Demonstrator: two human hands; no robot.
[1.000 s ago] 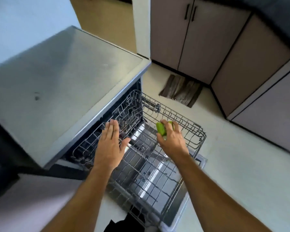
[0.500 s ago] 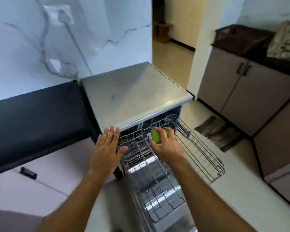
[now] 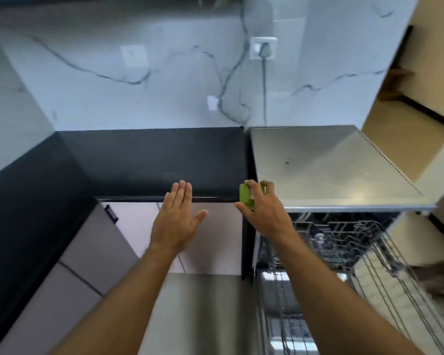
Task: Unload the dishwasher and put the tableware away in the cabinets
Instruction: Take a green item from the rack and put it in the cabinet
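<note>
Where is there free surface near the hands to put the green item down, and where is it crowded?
The black countertop, between the marble wall and the cabinet fronts, looks bare. The steel dishwasher top beside it looks bare too. The right hand holds the green item. The wire rack below is crowded.

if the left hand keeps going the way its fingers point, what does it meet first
Probably the black counter: the open left hand points forward, its fingertips at the counter's front edge. Its height above is unclear; if it clears, the marble wall comes next.
</note>
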